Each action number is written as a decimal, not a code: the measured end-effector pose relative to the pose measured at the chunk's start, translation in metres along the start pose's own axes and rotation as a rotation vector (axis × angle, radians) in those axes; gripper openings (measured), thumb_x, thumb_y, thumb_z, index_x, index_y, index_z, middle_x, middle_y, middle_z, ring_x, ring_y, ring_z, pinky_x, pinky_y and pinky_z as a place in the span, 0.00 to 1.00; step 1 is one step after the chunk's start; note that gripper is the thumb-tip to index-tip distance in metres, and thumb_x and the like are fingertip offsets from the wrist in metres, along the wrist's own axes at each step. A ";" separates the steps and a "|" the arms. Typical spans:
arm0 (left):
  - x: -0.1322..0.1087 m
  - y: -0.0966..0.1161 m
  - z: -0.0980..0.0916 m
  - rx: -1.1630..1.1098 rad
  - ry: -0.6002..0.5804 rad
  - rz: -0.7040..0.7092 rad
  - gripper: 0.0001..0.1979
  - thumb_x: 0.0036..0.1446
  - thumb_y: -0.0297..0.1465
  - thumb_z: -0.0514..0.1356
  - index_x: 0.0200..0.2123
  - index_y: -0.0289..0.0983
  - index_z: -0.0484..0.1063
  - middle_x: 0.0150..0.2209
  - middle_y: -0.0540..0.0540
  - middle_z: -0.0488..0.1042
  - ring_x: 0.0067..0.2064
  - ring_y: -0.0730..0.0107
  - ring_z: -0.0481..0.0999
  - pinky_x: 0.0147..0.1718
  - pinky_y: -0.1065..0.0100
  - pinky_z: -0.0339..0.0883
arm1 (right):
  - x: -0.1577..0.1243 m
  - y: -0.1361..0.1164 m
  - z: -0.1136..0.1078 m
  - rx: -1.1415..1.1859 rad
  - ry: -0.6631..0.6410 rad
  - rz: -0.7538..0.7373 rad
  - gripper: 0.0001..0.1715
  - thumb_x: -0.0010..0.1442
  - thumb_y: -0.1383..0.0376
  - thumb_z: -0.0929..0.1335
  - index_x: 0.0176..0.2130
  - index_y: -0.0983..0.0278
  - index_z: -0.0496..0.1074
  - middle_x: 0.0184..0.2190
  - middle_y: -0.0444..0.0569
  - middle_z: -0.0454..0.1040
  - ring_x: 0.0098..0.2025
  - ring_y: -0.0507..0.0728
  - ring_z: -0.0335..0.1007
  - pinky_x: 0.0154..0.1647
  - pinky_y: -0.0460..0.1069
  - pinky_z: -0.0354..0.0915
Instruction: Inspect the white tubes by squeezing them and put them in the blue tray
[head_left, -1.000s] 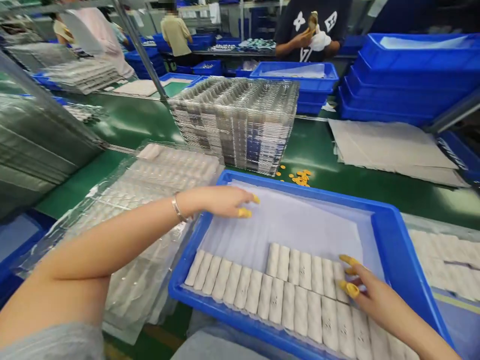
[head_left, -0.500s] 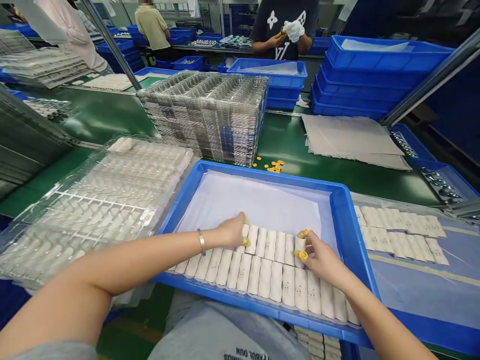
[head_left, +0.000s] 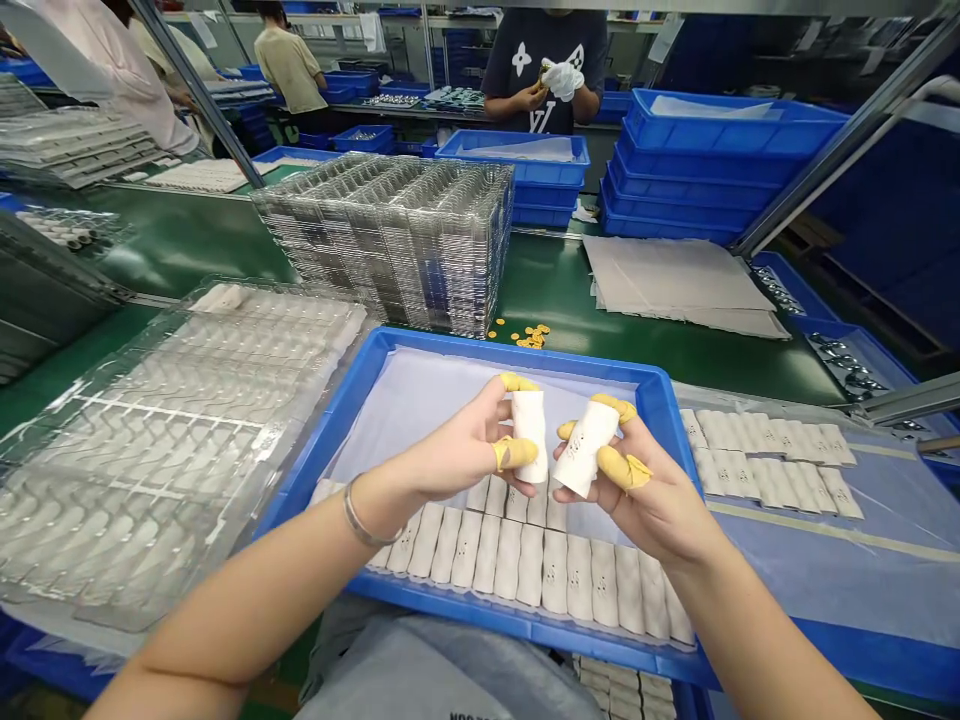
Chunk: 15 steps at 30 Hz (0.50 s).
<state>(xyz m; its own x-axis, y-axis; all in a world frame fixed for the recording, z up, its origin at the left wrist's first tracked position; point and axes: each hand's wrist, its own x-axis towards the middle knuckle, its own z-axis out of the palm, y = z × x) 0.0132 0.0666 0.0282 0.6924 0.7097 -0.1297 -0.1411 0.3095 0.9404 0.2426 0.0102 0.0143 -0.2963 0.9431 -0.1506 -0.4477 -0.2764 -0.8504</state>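
Note:
My left hand (head_left: 457, 450) is shut on a white cylindrical roll (head_left: 530, 435), and my right hand (head_left: 637, 490) grips a similar roll (head_left: 587, 447), tilted towards it. Yellow finger cots cover several fingertips. Both hands are raised close together, a little apart, over a blue plastic tray (head_left: 480, 342). A pale liner sheet (head_left: 405, 420) lines the tray. Tightly packed white rolls (head_left: 525, 570) stand in rows along its near side, partly hidden behind my hands.
A transparent plastic tray (head_left: 172, 430) lies left of the blue tray, and a tall stack of transparent trays (head_left: 390, 240) stands behind. Loose yellow finger cots (head_left: 531, 336) lie on the green belt (head_left: 555, 290). Stacked blue bins (head_left: 720, 170) and a co-worker (head_left: 544, 70) are farther back.
Both hands have lifted from the rows towards me, each now holding a white roll up above the tray. The view has also shifted slightly.

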 end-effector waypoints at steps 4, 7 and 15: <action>-0.004 -0.013 0.006 -0.193 -0.015 0.133 0.29 0.58 0.32 0.72 0.55 0.45 0.59 0.44 0.48 0.74 0.34 0.72 0.80 0.30 0.71 0.78 | 0.003 0.001 0.012 0.002 -0.048 -0.045 0.30 0.62 0.56 0.81 0.57 0.47 0.68 0.48 0.44 0.79 0.40 0.56 0.79 0.39 0.51 0.77; -0.005 -0.029 0.002 -0.257 -0.057 0.126 0.30 0.57 0.30 0.73 0.57 0.45 0.62 0.45 0.47 0.74 0.35 0.72 0.79 0.29 0.71 0.80 | 0.003 0.008 0.011 0.008 -0.067 -0.050 0.33 0.60 0.56 0.82 0.57 0.45 0.68 0.45 0.41 0.77 0.37 0.53 0.77 0.39 0.50 0.75; -0.001 -0.062 -0.001 -0.390 -0.042 0.086 0.38 0.54 0.34 0.76 0.64 0.50 0.64 0.42 0.49 0.72 0.33 0.74 0.75 0.25 0.76 0.74 | 0.003 0.028 -0.004 -0.042 -0.081 -0.056 0.31 0.65 0.55 0.79 0.61 0.41 0.68 0.39 0.42 0.73 0.39 0.57 0.71 0.38 0.50 0.69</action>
<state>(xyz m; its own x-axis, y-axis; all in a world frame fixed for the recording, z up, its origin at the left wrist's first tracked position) 0.0205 0.0476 -0.0303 0.6937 0.7194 -0.0346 -0.4526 0.4728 0.7560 0.2323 0.0062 -0.0115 -0.3393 0.9386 -0.0624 -0.4304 -0.2139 -0.8769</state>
